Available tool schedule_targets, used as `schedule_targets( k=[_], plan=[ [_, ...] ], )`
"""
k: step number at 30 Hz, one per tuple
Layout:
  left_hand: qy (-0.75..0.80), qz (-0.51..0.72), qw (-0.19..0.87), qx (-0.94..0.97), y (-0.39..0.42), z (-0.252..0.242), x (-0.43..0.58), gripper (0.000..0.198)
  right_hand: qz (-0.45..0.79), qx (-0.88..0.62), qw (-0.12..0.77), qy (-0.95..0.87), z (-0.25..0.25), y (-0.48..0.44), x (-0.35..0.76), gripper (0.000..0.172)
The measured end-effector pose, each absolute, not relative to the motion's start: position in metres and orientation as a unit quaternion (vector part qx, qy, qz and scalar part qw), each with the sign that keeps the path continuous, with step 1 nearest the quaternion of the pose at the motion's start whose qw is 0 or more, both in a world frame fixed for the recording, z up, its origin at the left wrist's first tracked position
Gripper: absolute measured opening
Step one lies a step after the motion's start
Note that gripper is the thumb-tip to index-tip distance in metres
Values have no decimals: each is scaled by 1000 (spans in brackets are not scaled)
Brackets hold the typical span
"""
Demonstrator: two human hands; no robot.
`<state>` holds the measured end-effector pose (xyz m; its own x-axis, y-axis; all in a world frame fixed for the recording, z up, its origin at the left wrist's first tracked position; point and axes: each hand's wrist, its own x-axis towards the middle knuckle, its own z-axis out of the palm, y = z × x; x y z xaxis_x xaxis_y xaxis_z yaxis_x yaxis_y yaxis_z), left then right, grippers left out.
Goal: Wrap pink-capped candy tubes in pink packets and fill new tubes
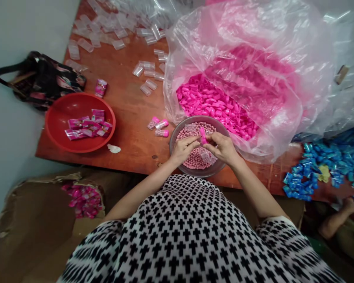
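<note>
Over a grey bowl (175, 137) of small pink beads (191, 160), my two hands meet. In my right hand (222, 147) is a bright pink plastic cap (203, 136), gripped between thumb and fingers. My left hand (184, 150) is closed beside the cap, fingers pinched together; what they hold is hidden. Clear plastic pieces lie among the beads. Left of the bowl, several small clear tubes with pink caps (161, 124) rest on the table, beads inside. Behind the bowl, a large clear plastic bag (183, 47) spills out many pink caps (215, 106).
A red bowl (54, 135) with pink packets (90, 127) stands on the wooden table (132, 151). Clear tubes (147, 65) are scattered behind. A floral bag (59, 78) sits at left, a cardboard box (26, 220) below. Blue packets (301, 181) and another person's hand (349, 206) are at right.
</note>
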<state>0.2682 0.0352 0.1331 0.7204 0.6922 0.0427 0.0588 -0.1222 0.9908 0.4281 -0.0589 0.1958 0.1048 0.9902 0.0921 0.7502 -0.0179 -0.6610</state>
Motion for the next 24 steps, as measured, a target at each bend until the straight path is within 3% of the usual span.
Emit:
schedule_targets(
  k=[9,12,16,21,24],
  plan=[
    [172,252,511,803,40,144,259,25,177,-652,242,-697,193,-64,422,13],
    [201,212,540,790,45,143,258,24,193,-659,183,-703,194,-55,426,23],
    [219,152,591,762,47,141,255,21,163,-622,97,-759,216,-39,421,51],
    [287,155,663,674,41,134,250,22,158,-585,62,-793,222,-31,417,39],
    [331,198,706,594,38,131,249,28,148,-645,77,-746,204,-36,414,47]
  ],
)
